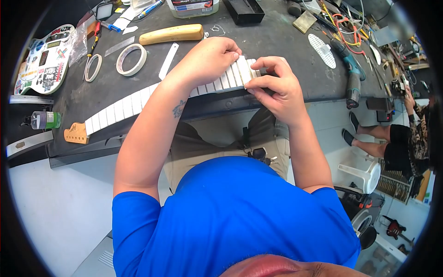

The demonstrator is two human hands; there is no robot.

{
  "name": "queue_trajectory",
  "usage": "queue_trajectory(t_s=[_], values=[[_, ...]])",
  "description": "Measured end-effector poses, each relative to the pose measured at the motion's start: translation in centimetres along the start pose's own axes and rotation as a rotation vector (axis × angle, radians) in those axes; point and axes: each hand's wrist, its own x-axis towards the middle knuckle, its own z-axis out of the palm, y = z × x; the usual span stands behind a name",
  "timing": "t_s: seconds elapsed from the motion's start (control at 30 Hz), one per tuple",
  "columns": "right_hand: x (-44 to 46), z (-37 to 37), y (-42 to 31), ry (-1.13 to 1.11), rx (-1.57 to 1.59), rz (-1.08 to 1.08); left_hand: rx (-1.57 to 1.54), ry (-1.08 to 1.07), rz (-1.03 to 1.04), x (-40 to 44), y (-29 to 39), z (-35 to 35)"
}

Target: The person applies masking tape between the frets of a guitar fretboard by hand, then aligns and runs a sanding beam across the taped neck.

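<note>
A guitar neck [121,108] lies along the bench's front edge, its wooden headstock [77,133] at the left end. White masking tape covers the fingerboard between the dark fret lines. My left hand [215,56] reaches across the neck, fingertips pinched at the far end of a strip of masking tape [243,69] near the neck's right end. At the strip's near end, my right hand [279,87] has its thumb and index fingertip close together; another finger bends over the neck's end. The fingertips partly hide the tape.
Behind the neck lie a tape roll [131,60], a smaller roll [93,68], a wooden block [171,34] and a white strip [169,61]. A cordless drill [351,76] lies right, near tangled tools. A stickered guitar body [44,60] sits left. Another person [406,138] stands far right.
</note>
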Motion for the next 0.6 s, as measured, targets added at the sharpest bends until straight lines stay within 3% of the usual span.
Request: queue_trajectory(t_s=[0.6], values=[[0.24, 0.54, -0.41, 0.021, -0.118, -0.042, -0.006, 0.008, -0.052, -0.15, 0.41, 0.09]])
